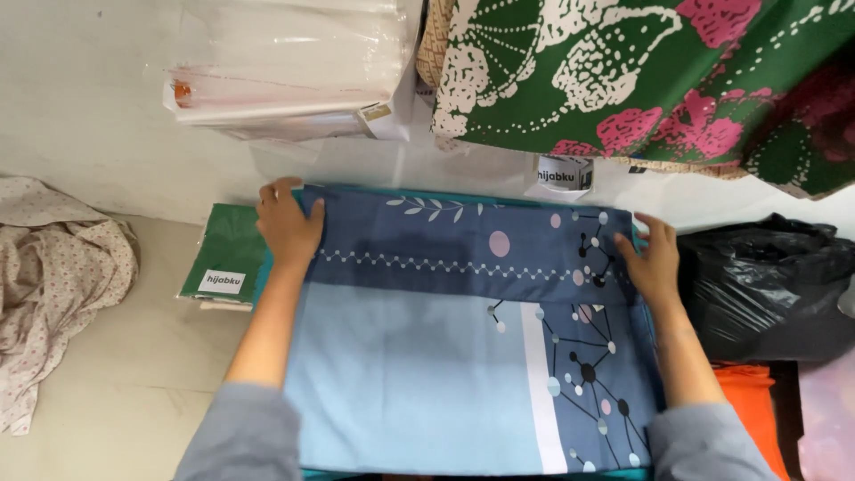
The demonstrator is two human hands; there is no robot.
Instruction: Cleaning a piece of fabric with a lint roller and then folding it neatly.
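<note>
**Folded blue cloth, held at both far corners**

Item: blue patterned cloth (463,356), folded flat, laid on the pale floor (134,374) directly in front of the person. A darker blue band with dots, sprigs and a node-and-line print is seen across its far edge; the nearer part is light blue, crossed by a white stripe. A teal layer shows at the far and left edges.

Orientation: the long axis of the upper fold is judged to run left to right, spanning the gap between the two hands.

Left hand (287,223): set at the far left corner, fingers curled over the edge and closed on the cloth, thumb on top.

Right hand (655,258): laid at the far right edge, fingers spread and pressed flat on the fabric; a firm pinch cannot be confirmed.

Nearness: both hands are placed on the cloth, at about equal reach, so neither is clearly nearer.

Surroundings: green packet (227,254) touching the cloth's left edge; crumpled floral fabric (53,276) well apart at far left; black plastic bag (766,285) just beside the right hand; green and pink printed fabric (641,71) above; wrapped packages (285,71) at the wall.
</note>
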